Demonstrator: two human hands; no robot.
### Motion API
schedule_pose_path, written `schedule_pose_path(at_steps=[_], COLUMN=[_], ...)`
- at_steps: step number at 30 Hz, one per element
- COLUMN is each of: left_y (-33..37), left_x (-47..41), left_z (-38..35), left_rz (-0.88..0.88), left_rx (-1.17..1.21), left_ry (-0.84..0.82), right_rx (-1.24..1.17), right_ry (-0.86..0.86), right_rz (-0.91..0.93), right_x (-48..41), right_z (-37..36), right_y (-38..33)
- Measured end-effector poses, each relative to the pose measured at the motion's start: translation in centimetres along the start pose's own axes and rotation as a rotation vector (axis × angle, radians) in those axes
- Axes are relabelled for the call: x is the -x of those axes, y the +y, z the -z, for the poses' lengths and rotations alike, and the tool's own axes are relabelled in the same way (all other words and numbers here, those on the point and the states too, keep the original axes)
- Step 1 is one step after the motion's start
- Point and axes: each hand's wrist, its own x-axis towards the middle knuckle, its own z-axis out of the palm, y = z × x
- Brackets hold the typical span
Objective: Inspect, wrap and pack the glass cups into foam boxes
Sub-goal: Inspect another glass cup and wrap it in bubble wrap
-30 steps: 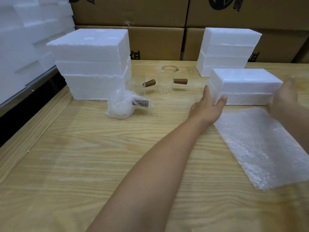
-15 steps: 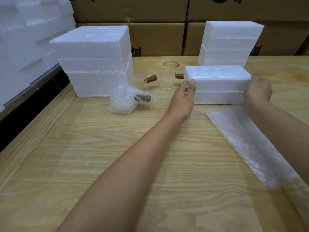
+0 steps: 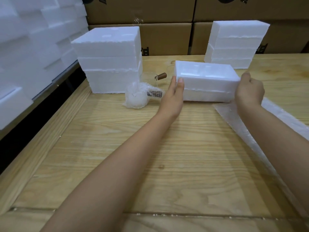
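Nearest the camera, two bare forearms reach out over a pale wooden table (image 3: 150, 164). A sheet of bubble wrap (image 3: 275, 131) lies along the table's right side, partly under the right forearm. Beyond it, both hands clamp a white foam box (image 3: 207, 84). The left hand (image 3: 173, 96) presses almost straight fingers against the box's left end. The right hand (image 3: 250, 91) curls round its right end. The box is closed along a ragged seam, so its contents are hidden, and whether it rests on the table cannot be told.

Just left of the left hand sits a wrapped cup (image 3: 138, 96) in bubble wrap. A bare glass cup (image 3: 150, 77) with a brown handle stands behind it. Farther back stand a left stack of foam boxes (image 3: 108, 61) and a right stack (image 3: 234, 44). Cardboard cartons (image 3: 150, 10) line the rear, and foam pieces (image 3: 33, 39) are piled at the left.
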Motion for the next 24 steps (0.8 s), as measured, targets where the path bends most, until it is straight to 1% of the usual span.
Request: schedule_pose_path(at_steps=[4, 6, 8, 9, 11, 15, 18, 20, 21, 24], left_y=[0.1, 0.0, -0.3, -0.5, -0.8, -1.6, -2.6, -2.9, -2.9, -2.9], left_x=[1.9, 2.9, 3.4, 3.4, 3.2, 2.6, 2.4, 2.4, 2.4, 2.4], left_z=[1.2, 2.1, 3.4, 4.0, 5.2, 7.2, 8.6, 9.3, 9.5, 9.8], left_rz=[-0.098, -0.207, -0.282, -0.311, -0.338, -0.299, -0.221, -0.158, -0.139, -0.113], left_rx=[-0.008, 0.022, 0.068, 0.071, 0.056, -0.054, -0.141, -0.170, -0.199, -0.302], left_ry=[0.030, 0.148, 0.304, 0.353, 0.386, 0.358, 0.249, 0.166, 0.150, 0.159], right_rx=[-0.151, -0.237, -0.297, -0.315, -0.324, -0.298, -0.188, -0.091, -0.034, 0.095], right_ry=[0.080, 0.064, -0.003, -0.058, -0.184, -0.368, -0.482, -0.508, -0.514, -0.535], right_rz=[0.162, 0.231, 0.281, 0.306, 0.348, 0.413, 0.423, 0.401, 0.397, 0.387], right_x=[1.2, 2.3, 3.4, 3.8, 4.5, 5.4, 5.6, 5.4, 5.4, 5.5], right_z=[1.4, 2.1, 2.5, 2.5, 2.5, 2.7, 3.0, 3.0, 2.9, 2.7], right_y=[0.4, 0.8, 1.2, 1.4, 1.4, 1.0, 1.3, 1.8, 2.0, 2.2])
